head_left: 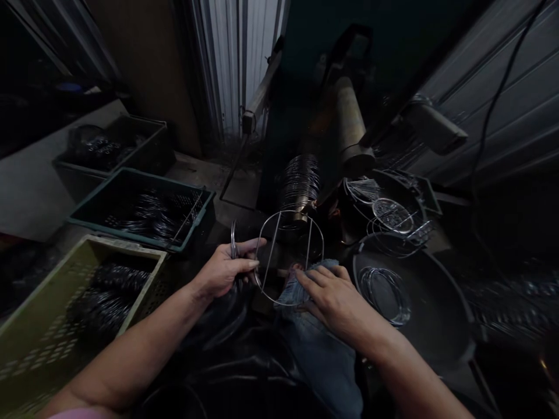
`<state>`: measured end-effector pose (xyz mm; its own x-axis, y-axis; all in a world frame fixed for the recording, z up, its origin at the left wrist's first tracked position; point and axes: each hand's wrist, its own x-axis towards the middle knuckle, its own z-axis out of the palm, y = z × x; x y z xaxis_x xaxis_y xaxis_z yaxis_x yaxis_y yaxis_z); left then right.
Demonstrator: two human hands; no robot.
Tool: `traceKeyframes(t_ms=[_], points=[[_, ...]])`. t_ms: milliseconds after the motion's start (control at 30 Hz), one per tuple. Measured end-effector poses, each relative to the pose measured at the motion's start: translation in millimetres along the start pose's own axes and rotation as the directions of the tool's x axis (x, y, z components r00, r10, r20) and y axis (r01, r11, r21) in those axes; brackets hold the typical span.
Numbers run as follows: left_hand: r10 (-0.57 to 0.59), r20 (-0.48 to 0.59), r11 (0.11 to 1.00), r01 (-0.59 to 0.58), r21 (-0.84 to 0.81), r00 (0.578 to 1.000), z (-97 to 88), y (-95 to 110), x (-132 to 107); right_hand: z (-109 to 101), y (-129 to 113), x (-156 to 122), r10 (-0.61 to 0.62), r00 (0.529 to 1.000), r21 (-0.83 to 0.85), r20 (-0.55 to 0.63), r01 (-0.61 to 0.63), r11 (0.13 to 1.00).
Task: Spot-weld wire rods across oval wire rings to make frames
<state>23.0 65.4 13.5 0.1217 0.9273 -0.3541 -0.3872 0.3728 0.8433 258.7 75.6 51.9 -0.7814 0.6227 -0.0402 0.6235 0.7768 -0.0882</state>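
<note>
Over the denim-clad lap (pixel 317 355), a wire frame (pixel 289 259) of rounded outline is held upright, its long axis near vertical with the top leaning slightly rightward; two straight wires run along that axis. The frame's left edge is met by the curled fingers (pixel 244 265) of the left hand (pixel 225 270), in which a narrow wire ring (pixel 233 240) is gripped, standing edge-on. The right hand (pixel 332 299) is laid open on bunched denim, fingers spread, with the fingertips (pixel 303 276) beside the frame's lower edge. Coiled wire is held in an olive perforated crate (pixel 39 343), a teal crate (pixel 140 233) and a dark crate (pixel 148 145) at left. Wire hoops are seen in a black basin (pixel 437 326) at right. Rings are stacked on a spindle (pixel 297 183) beyond the frame, before a metal cylinder (pixel 351 122) and a corrugated wall (pixel 493 99).
</note>
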Motion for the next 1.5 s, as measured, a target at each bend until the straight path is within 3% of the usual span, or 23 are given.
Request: traceKeyframes(t_ms=[400, 800, 1033, 1167, 1267, 1333, 1500], points=[[-0.012, -0.014, 0.999, 0.011, -0.05, 1.0, 7.9, 11, 17, -19, 20, 13, -0.018, 0.998, 0.0, 0.058, 0.018, 1.0], [0.007, 0.012, 0.995, -0.006, -0.103, 1.0, 15.9, 16, 18, -35, 33, 15, -0.057, 0.994, 0.051, 0.091, 0.053, 0.997], [-0.025, 0.016, 0.986, 0.027, -0.163, 1.0, 17.7, 18, 17, -36, 29, 10, -0.053, 0.997, 0.034, 0.05, 0.051, 0.998], [-0.073, 0.015, 0.951, 0.074, -0.299, 0.997, 15.6, 5, 13, -47, 10, 2, -0.044, 0.996, -0.108, -0.078, 0.036, 0.993], [-0.144, 0.06, 0.918, 0.156, -0.364, 0.988, 15.2, -15, 8, -53, -4, 22, -0.142, 0.975, -0.193, -0.173, 0.107, 0.975], [-0.178, 0.091, 0.907, 0.2, -0.37, 0.98, 14.9, -31, 5, -52, -11, 51, -0.214, 0.965, -0.239, -0.154, 0.174, 0.955], [-0.217, 0.11, 0.866, 0.243, -0.437, 0.97, 4.5, -61, -6, -42, -24, 119, -0.326, 0.936, -0.265, 0.131, 0.35, 0.899]])
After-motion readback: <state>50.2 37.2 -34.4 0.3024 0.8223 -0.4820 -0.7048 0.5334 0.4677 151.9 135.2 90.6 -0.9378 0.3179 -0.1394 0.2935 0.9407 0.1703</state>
